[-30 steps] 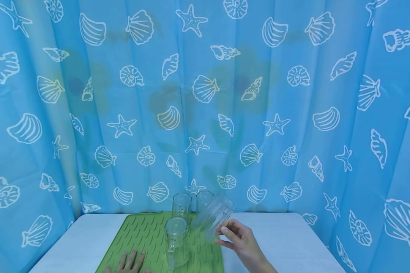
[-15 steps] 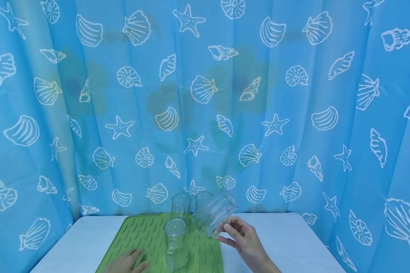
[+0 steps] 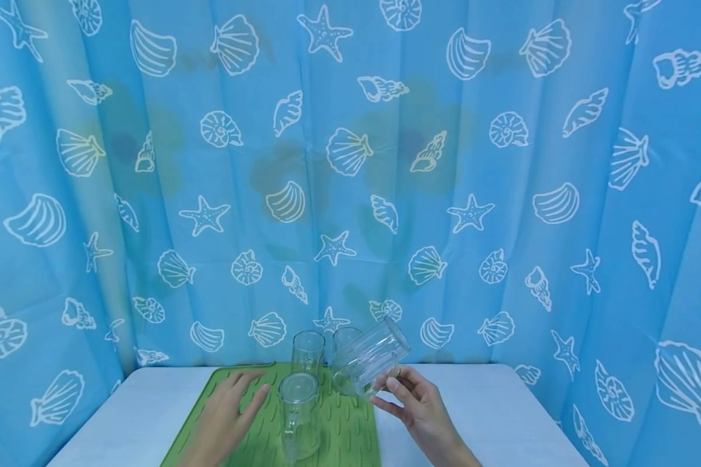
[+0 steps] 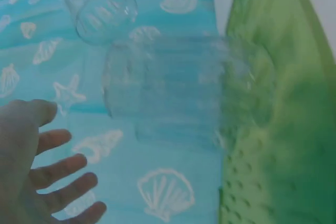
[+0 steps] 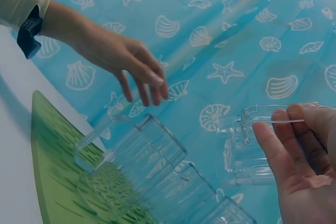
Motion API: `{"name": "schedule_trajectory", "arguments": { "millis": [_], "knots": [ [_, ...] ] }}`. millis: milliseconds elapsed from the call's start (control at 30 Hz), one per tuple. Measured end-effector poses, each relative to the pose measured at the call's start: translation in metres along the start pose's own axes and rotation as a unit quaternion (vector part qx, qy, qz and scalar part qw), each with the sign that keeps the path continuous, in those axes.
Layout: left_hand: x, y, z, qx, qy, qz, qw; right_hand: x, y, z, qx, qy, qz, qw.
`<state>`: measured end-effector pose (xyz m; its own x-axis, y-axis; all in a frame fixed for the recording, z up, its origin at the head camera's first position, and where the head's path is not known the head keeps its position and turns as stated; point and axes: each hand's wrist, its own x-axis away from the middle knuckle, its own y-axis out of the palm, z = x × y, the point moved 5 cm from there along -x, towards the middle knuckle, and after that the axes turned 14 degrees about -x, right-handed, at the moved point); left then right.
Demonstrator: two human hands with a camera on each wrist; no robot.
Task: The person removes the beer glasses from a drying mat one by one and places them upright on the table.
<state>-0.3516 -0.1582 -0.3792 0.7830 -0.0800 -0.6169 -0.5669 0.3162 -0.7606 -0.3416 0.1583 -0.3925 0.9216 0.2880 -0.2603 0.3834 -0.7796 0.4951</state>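
Observation:
My right hand [image 3: 423, 405] pinches the handle of a clear glass mug [image 3: 376, 353], raised and tilted over the right side of a green ridged mat [image 3: 245, 389]. The right wrist view shows finger and thumb at that handle [image 5: 273, 121]. My left hand [image 3: 228, 408] hovers over the mat's left side, fingers spread and holding nothing. Just right of it, another glass mug [image 3: 300, 421] stands on the mat, its handle toward me. Two more stand behind: a left one [image 3: 308, 350], and a right one [image 3: 343, 338] partly hidden by the raised mug.
White cloth [image 3: 479, 402] covers the table on both sides of the mat. Beyond the back edge hangs a blue curtain [image 3: 350, 279] with white shells and starfish, which also runs along both sides. A dark band [image 5: 30, 32] circles the left wrist.
My left hand has lifted off the mat and moved forward and up, toward the mugs. The raised mug, still in my right hand, has shifted slightly right and is no longer blurred.

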Motion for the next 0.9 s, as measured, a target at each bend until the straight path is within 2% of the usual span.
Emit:
{"name": "schedule_trajectory", "arguments": {
  "millis": [133,300,500,733,833,900],
  "knots": [
    [-0.007,-0.004,0.019,0.057,0.023,0.032,0.9976,-0.002,0.000,-0.001,-0.020,-0.006,0.022,0.9995],
    [-0.013,-0.002,0.043,0.107,0.047,0.047,0.9920,-0.003,0.001,0.001,-0.065,-0.020,0.052,0.9963],
    [-0.020,0.004,0.064,0.158,0.052,0.034,0.9855,-0.004,0.003,0.004,-0.121,-0.022,0.074,0.9897],
    [-0.030,0.004,0.086,0.186,0.062,0.036,0.9800,-0.008,0.004,0.002,-0.133,-0.033,0.095,0.9860],
    [-0.034,0.007,0.093,0.214,0.068,0.033,0.9740,-0.009,0.004,0.001,-0.143,-0.036,0.116,0.9822],
    [-0.036,0.009,0.098,0.245,0.072,0.025,0.9666,-0.009,0.005,0.001,-0.152,-0.034,0.125,0.9798]
  ]
}}
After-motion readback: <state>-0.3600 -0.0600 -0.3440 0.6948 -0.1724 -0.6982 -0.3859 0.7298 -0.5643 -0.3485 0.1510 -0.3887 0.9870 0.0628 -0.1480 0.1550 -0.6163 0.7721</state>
